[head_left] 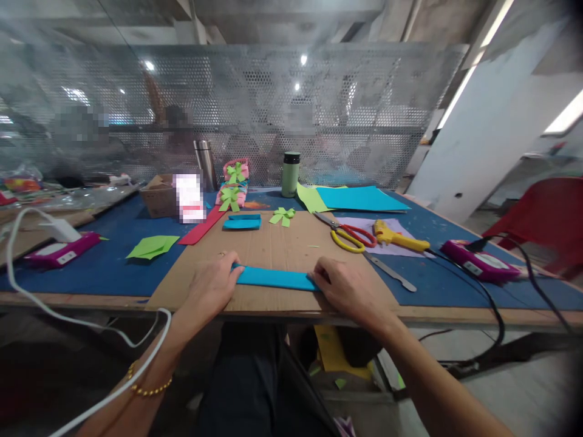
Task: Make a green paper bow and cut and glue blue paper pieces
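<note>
A blue paper strip (pixel 277 278) lies lengthwise across the cardboard sheet (pixel 268 249), close to the table's front edge. My left hand (pixel 217 280) is closed on its left end, thumb and fingers pinching it. At the other end my right hand (pixel 339 280) grips the strip with curled fingers. Just beyond, a folded blue paper piece (pixel 242 222) and a green paper bow (pixel 283 216) rest on the cardboard. A red paper strip (pixel 203 226) slants across the cardboard's far left corner.
Scissors (pixel 348 235), a yellow glue gun (pixel 401 235) and a metal blade (pixel 392 273) lie at right. Blue sheets (pixel 364 198) and a green flask (pixel 291 175) stand behind. Green paper squares (pixel 153 247) and purple power strips (pixel 64 250) lie around. A white cable (pixel 13 255) crosses my left arm.
</note>
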{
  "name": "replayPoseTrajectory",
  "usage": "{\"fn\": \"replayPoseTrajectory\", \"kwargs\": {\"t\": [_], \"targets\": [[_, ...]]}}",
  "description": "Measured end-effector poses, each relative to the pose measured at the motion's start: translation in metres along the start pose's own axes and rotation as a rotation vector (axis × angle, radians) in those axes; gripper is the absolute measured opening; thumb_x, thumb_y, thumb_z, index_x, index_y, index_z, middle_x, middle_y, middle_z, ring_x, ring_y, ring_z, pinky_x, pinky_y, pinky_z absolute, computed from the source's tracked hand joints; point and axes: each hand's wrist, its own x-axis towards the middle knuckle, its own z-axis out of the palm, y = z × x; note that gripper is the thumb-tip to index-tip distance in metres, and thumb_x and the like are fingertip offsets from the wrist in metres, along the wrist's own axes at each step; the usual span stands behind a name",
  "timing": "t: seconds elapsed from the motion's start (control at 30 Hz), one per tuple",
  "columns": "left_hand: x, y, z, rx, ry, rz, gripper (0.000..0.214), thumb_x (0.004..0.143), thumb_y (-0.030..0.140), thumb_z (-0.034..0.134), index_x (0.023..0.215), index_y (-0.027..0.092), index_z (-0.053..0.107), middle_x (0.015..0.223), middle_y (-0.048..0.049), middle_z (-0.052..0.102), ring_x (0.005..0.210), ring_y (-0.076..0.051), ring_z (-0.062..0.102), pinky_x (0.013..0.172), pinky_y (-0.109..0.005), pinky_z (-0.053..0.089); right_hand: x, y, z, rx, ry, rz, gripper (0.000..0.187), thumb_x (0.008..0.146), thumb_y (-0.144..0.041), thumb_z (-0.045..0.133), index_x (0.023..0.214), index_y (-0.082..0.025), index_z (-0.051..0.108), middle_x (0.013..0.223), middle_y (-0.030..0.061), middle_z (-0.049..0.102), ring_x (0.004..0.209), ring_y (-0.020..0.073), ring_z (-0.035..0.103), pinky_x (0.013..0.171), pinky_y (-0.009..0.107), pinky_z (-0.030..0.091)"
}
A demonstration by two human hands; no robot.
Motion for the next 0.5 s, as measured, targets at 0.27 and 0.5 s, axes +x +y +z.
{"fn": "replayPoseTrajectory", "kwargs": {"t": [0.27,0.5], "targets": [[0.001,-0.007,0.019,0.053,0.188,-0.008,0.016,0.096,0.025,0.054,0.108,0.018,0.06,0.107,-0.0105,0.058,0.095,-0.024,0.062,0.081,-0.035,0.048,0.002,0.004,0.007,0.021,0.039,-0.019,0.016,0.096,-0.03,0.057,0.083,-0.021,0.064,0.077,0.0048,0.071,0.07,0.0194,0.062,0.058,0.028,0.025],[-0.003,-0.01,0.025,0.196,0.24,0.247,0.024,0.096,0.008,0.042,0.097,0.018,0.065,0.102,-0.0099,0.061,0.092,-0.024,0.058,0.08,-0.037,0.046,0.004,0.005,0.01,0.142,0.009,-0.008,0.008,0.095,-0.027,0.055,0.093,-0.02,0.06,0.084,0.0053,0.072,0.073,0.0195,0.062,0.06,0.026,0.03]]}}
